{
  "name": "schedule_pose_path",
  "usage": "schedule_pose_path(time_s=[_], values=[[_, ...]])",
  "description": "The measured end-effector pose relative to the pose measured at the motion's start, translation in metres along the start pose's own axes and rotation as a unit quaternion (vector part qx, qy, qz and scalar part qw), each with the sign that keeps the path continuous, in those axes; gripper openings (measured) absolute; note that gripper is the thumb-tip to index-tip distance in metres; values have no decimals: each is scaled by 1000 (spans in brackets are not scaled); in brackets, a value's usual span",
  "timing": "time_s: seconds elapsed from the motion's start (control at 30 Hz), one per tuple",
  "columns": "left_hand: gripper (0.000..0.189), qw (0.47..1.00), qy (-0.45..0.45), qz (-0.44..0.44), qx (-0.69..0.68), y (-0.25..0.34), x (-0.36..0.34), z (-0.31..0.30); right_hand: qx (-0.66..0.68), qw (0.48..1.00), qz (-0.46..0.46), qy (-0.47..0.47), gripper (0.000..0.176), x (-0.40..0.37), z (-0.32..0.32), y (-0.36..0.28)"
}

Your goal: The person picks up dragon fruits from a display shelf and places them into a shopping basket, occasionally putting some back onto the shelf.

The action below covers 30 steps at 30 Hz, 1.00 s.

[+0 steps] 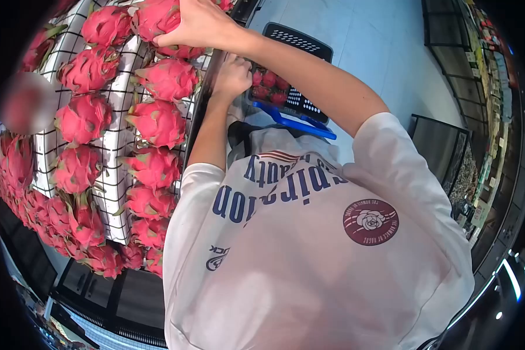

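My right hand (201, 24) reaches across to the display, thumb and fingers around a pink dragon fruit (155, 18) near the top of the frame. That fruit lies among rows of others; whether it is lifted is not clear. Just below is a dragon fruit (168, 79) in the same row. My left hand (235, 76) is curled closed beside the dark edge of the display (207, 96), under my right forearm. What its fingers hold, if anything, is hidden. Right beside it stands a black shopping basket (302, 42) with a blue handle (294, 123) and several dragon fruits (271, 87) inside.
Dragon fruits (83, 118) fill the sloping display on the left, set on white strips with black wire grid (114, 146). The basket is over the pale floor (356, 35). Stocked shelves (484, 116) run along the right, with a dark cabinet (437, 146) nearer.
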<state>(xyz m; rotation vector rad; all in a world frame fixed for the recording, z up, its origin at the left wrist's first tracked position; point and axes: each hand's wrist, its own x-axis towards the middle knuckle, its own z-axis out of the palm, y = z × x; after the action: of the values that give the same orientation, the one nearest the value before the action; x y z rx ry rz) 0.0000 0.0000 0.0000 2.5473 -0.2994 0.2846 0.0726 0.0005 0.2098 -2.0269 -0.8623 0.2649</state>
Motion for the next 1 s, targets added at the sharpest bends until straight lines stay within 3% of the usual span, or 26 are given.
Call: schedule_pose_path(time_s=[0.07,0.17,0.2,0.23,0.3,0.37,0.43,0.5,0.57,0.7,0.8,0.9,1.0], values=[[17,999,27,8,-16,0,1,5,84,993,-82,12,91,1,-1,12],[17,1000,20,14,5,3,-3,-10,196,971,-120,60,94,-12,-21,15],[17,1000,21,12,6,4,-3,-8,192,978,-80,34,92,-23,-44,6],[16,999,26,23,21,1,-3,-6,281,956,-83,-5,84,-30,-56,9],[15,998,26,36,33,1,-4,-6,344,936,-74,-6,75,-44,-82,22],[13,995,-19,36,87,7,1,-14,400,916,18,4,72,-67,-113,35],[12,995,3,46,85,10,1,-17,463,885,10,41,78,-81,-124,93],[12,994,-6,50,99,11,-1,-23,424,893,147,36,81,-120,-139,144],[14,994,-48,19,97,17,2,-28,420,871,238,89,79,-158,-134,214],[16,995,-63,5,83,23,7,-29,407,796,429,130,77,-239,-115,303],[17,993,-83,-5,85,28,12,-33,406,742,512,148,84,-300,-80,365],[17,992,-104,-16,77,35,18,-36,392,646,627,190,91,-339,-52,403],[17,986,-139,-31,88,38,24,-38,380,617,663,189,90,-352,-23,436]])
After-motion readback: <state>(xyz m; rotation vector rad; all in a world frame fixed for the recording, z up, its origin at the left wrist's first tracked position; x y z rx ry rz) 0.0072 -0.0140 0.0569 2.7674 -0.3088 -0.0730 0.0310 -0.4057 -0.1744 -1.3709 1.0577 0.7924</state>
